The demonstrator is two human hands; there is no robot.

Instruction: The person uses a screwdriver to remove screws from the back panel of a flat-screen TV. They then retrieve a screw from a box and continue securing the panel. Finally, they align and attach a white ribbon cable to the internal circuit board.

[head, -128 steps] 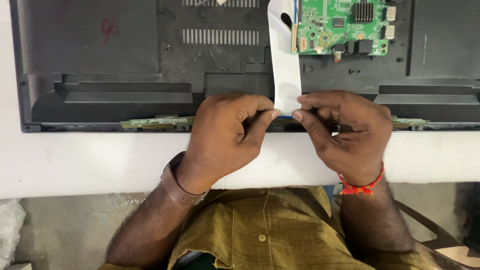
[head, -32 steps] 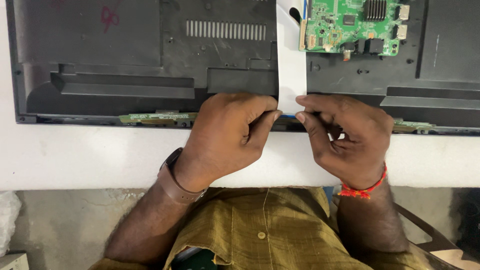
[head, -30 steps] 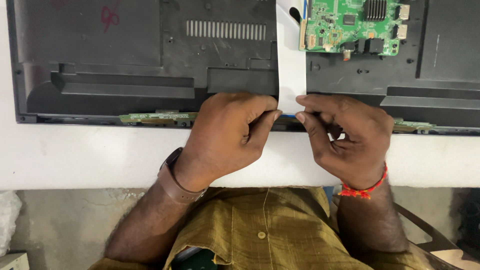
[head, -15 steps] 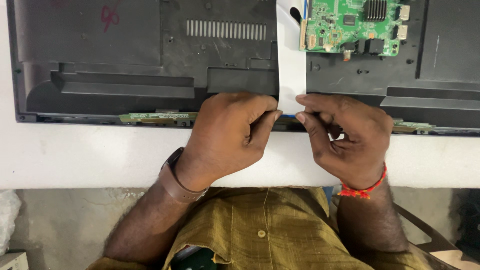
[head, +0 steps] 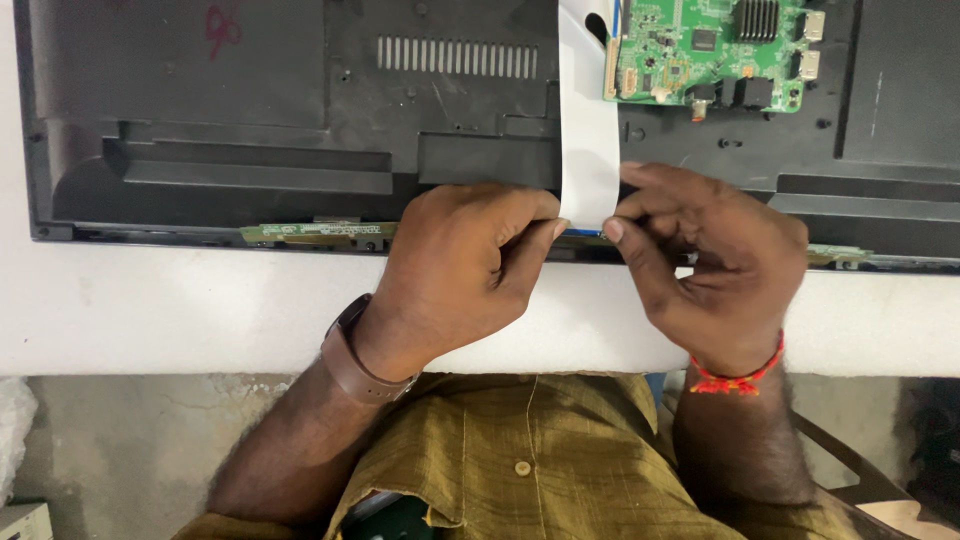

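A black flat-screen panel back point(head: 250, 120) lies on a white table point(head: 180, 320). A wide white ribbon cable point(head: 588, 130) runs down from a green circuit board point(head: 700, 50) to the panel's near edge. My left hand point(head: 460, 270) pinches the cable's lower left corner with thumb and fingers. My right hand point(head: 710, 260) pinches its lower right corner. A narrow green strip board point(head: 310, 233) runs along the panel's near edge, partly hidden by both hands.
The table's front edge sits just above my olive shirt point(head: 520, 460). A grey floor point(head: 130, 450) shows lower left, with a white object point(head: 15, 430) at the far left. A brown strap is on my left wrist, a red thread on my right.
The view shifted slightly since the oldest frame. Both hands keep the same grip on the cable end over the last second.
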